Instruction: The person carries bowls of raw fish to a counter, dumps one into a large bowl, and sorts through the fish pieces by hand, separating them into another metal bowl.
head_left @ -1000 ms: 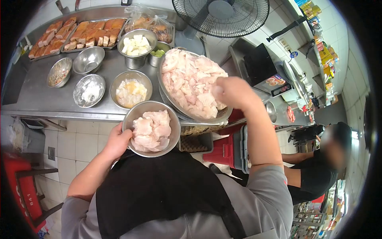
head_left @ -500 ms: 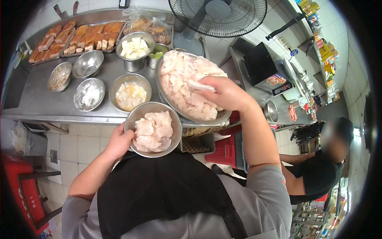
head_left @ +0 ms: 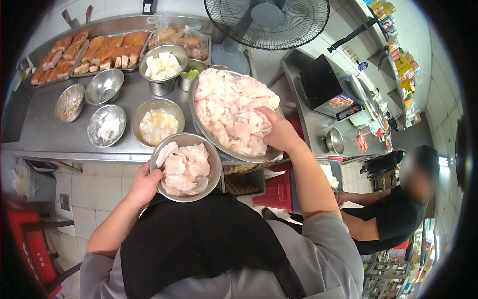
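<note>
My left hand (head_left: 144, 182) grips the rim of a steel bowl (head_left: 217, 172), fingers mostly hidden beneath. Pale raw meat pieces (head_left: 185, 168) are heaped in it, close in front of my apron. At the large steel bowl (head_left: 195, 110) on the counter's front edge, my right hand (head_left: 280, 130) reaches over the right rim. Its fingers curl into a big pile of the same raw meat (head_left: 231, 107), their tips partly sunk among the pieces. Left of the large bowl stands a bowl of egg and pale food (head_left: 158, 124).
On the steel counter (head_left: 47, 119) stand a bowl of white powder (head_left: 106, 125), white cubes (head_left: 163, 66) in a bowl and trays of browned meat slabs (head_left: 112, 51). A fan (head_left: 266, 15) stands behind. To my right, a person (head_left: 398, 214) bends near a red bin (head_left: 274, 192).
My right hand, which held a pale piece above the large bowl, is now down in the pile. Another piece lies at the upper left of the held bowl. The view shifted slightly.
</note>
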Demonstrator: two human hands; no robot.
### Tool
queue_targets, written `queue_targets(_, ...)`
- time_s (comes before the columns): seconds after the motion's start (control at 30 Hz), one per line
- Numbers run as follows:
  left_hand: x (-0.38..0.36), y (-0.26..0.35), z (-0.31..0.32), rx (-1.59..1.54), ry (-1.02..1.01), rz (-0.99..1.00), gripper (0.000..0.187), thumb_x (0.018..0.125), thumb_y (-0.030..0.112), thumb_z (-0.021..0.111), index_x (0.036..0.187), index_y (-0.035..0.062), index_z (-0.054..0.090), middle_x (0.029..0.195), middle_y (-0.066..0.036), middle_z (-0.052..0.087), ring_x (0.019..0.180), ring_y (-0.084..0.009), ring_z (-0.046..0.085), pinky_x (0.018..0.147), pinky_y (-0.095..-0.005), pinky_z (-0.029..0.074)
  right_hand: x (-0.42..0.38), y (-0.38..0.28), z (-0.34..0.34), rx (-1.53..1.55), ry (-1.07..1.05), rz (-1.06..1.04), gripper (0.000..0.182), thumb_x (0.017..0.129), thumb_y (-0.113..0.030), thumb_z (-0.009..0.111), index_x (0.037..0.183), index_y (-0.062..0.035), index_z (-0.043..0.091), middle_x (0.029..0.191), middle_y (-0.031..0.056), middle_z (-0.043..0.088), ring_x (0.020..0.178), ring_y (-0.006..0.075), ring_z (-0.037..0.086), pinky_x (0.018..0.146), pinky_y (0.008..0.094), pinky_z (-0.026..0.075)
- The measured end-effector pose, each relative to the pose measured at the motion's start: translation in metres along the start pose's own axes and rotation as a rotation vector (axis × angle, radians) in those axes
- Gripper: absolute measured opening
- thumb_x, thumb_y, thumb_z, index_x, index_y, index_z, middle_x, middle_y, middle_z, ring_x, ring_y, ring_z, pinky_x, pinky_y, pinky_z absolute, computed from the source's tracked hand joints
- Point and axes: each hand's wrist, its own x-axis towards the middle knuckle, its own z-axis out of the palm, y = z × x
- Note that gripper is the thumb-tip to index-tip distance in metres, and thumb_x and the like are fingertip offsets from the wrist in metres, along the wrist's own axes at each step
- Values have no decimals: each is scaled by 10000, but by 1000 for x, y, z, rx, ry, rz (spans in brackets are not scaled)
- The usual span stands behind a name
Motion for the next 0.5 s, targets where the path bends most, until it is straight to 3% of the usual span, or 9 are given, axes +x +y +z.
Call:
queue_targets(0.13, 3, -2, -2, 21, -32, -8, 423, 822, 53, 468, 1220, -61, 558, 1056, -122, 645, 941, -179, 606, 849, -301, 483, -4, 9, 13, 27, 142, 12, 716, 638, -77, 743, 1310, -190, 524, 1161, 189, 615, 1076, 365, 604, 926, 403, 495)
queue_targets(0.33, 2, -1, 1, 21, -32, -2, 420, 826, 58, 466, 1218, -60, 558, 1054, -117, 644, 929, -178, 606, 842, -298, 483, 2, 8, 3, 122, 158, 84, 604, 662, -109, 760, 1238, -136, 577, 1117, 186, 661, 1054, 341, 633, 909, 381, 497)
queue_targets(0.43, 2, -5, -1, 17, -37, 8, 419, 828, 55, 463, 1220, -61, 556, 1056, -118, 644, 932, -177, 606, 843, -297, 483, 3, 1, -8, 247, 117, 233, 563, 673, -128, 750, 1211, -146, 585, 1039, 190, 678, 989, 315, 660, 862, 379, 515)
queue_targets(0.5, 2, -5, -1, 9, -40, 8, 418, 831, 52, 461, 1223, -61, 555, 1059, -119, 644, 936, -177, 607, 846, -297, 484, 7, 11, -3, 219, 192, 182, 557, 675, -142, 747, 1209, -135, 589, 1028, 192, 683, 978, 304, 669, 857, 370, 519)
